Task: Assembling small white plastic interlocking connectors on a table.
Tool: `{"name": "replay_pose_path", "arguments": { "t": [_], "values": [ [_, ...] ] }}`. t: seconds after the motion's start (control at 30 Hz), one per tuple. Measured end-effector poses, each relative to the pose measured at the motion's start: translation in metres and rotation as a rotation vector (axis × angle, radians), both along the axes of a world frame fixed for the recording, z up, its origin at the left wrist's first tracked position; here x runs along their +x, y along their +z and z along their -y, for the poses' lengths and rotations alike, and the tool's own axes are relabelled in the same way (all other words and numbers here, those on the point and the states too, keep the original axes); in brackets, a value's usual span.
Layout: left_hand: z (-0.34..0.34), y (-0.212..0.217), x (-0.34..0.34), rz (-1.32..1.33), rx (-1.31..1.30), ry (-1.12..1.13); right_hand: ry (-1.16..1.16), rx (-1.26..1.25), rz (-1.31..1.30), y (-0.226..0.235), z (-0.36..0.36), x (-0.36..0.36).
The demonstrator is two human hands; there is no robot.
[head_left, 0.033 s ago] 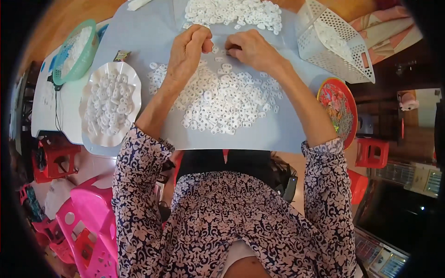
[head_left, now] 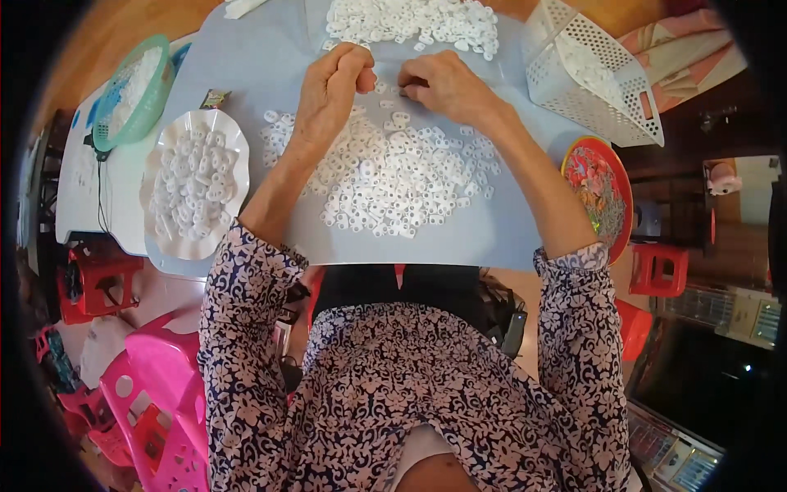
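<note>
My left hand (head_left: 338,86) is closed in a loose fist just beyond the near pile of small white plastic pieces (head_left: 389,176), each with a dark round spot. Whatever its fingers hold, if anything, is hidden. To its right, my right hand (head_left: 449,88) rests low over the table with fingers curled in and fingertips close to a few loose pieces. What is between those fingertips cannot be made out. A gap with a few scattered pieces separates the hands. Past them lies a second heap of similar white pieces (head_left: 414,20).
At left, a scalloped white plate (head_left: 153,209) holds white parts; beyond it stands a green basket (head_left: 164,86). A perforated white basket (head_left: 549,90) with white pieces sits far right. Nearer is a red-rimmed tray (head_left: 625,197) of small metal-looking parts. A pink chair (head_left: 164,361) stands lower left.
</note>
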State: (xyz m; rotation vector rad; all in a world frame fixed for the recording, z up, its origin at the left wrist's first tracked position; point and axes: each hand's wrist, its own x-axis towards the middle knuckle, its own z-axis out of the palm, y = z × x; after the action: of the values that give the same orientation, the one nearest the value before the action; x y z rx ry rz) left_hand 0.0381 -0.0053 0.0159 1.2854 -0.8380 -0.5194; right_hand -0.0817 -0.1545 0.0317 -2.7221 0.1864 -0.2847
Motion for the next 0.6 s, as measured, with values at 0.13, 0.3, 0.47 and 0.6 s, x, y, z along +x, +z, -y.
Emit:
{"name": "replay_pose_path", "arguments": {
  "t": [0.13, 0.3, 0.47, 0.6],
  "values": [
    [-0.001, -0.003, 0.002, 0.026, 0.006, -0.004, 0.045, -0.093, 0.041, -0.003, 0.000, 0.000],
    [-0.002, -0.002, 0.000, 0.037, 0.025, -0.019, 0.060, -0.163, 0.053, -0.008, 0.000, 0.000],
    [-0.002, 0.000, -0.006, 0.215, 0.073, 0.004, 0.034, -0.126, 0.085, -0.010, 0.001, -0.003],
    [-0.002, -0.005, -0.004, 0.269, 0.069, 0.020, -0.027, -0.026, 0.096, -0.006, -0.004, -0.004]
  ]
}}
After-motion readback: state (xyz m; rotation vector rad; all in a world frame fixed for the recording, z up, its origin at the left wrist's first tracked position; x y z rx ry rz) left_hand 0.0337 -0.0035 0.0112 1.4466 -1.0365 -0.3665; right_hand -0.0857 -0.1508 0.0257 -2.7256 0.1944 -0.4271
